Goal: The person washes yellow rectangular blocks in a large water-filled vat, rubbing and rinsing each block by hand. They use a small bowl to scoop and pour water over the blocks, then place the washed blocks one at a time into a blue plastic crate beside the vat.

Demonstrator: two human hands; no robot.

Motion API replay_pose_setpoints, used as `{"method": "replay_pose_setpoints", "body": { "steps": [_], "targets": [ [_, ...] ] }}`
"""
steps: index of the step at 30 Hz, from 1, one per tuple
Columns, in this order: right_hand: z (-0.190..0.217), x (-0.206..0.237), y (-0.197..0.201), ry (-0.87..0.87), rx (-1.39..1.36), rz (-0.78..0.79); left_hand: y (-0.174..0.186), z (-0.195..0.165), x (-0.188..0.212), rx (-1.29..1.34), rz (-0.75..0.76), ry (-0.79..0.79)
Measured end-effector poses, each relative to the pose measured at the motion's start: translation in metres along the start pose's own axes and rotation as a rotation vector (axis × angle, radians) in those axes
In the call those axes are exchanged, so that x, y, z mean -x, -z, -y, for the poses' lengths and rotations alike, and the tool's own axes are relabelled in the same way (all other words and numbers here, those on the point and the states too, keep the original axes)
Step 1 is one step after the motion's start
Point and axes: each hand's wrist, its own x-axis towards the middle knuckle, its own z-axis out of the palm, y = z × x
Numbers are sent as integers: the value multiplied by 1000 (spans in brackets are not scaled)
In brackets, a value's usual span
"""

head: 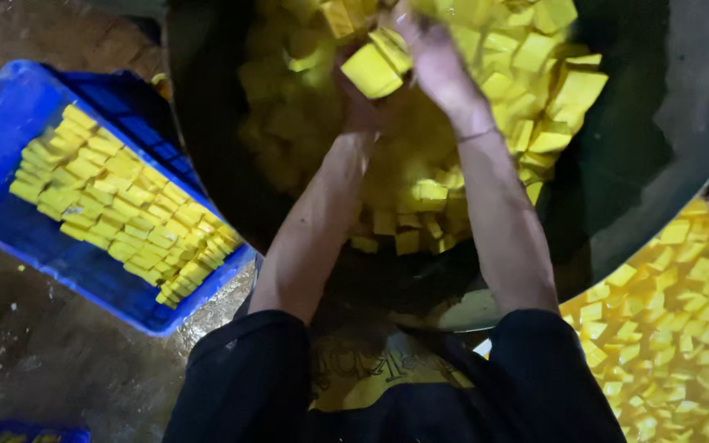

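**Reaching into a dark pan of yellow blocks**

Reaching forward toward twelve o'clock, both bare arms stretch over the near rim of a large, round, dark metal pan (pixel 658 123) heaped with wet-looking yellow rectangular blocks (pixel 535 90). The left hand (pixel 363 102) sits under one big yellow block (pixel 371 70), its grip cupped around that block from below. The right hand (pixel 432 53) lies on top of the pile just beside it, fingers curled among the blocks; motion blur keeps me from telling whether this grip is clenched on anything. Judging from the pose, the hands work close together so blocks can be gathered in a stack rather than one at a time.

At nine o'clock a blue plastic crate (pixel 10 115) rests tilted against the pan's edge on the wet brown floor (pixel 51 353). Inside it, yellow blocks stand on edge in tight, slanting rows (pixel 116 205), which keeps them packed and orderly; bare blue bottom shows at the crate's lower side. At four o'clock more loose yellow blocks (pixel 666 328) fill another container. Open room is scarce: the pan's rim presses against the person's dark shirt (pixel 248 385).
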Motion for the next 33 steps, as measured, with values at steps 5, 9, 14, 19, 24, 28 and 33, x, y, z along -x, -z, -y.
{"method": "replay_pose_setpoints", "body": {
  "steps": [5,9,14,19,24,28,33],
  "targets": [
    [10,-48,-16,509,387,-550,-11,-67,-13,169,336,-30],
    [16,-55,-26,898,-38,-494,-26,-108,-15,-15,186,-82],
    [9,-49,-1,621,-704,28,-42,-138,7,18,198,-114],
    [4,-56,-1,610,-518,-15,-68,-142,42,61,367,-174],
    [14,-59,-48,552,-806,242,-75,-160,74,84,413,-204],
    [2,-45,-68,318,-496,25,-59,-202,106,46,393,-274],
    [-19,-20,-79,116,-360,-42,-38,-253,150,36,299,-334]
  ]
}}
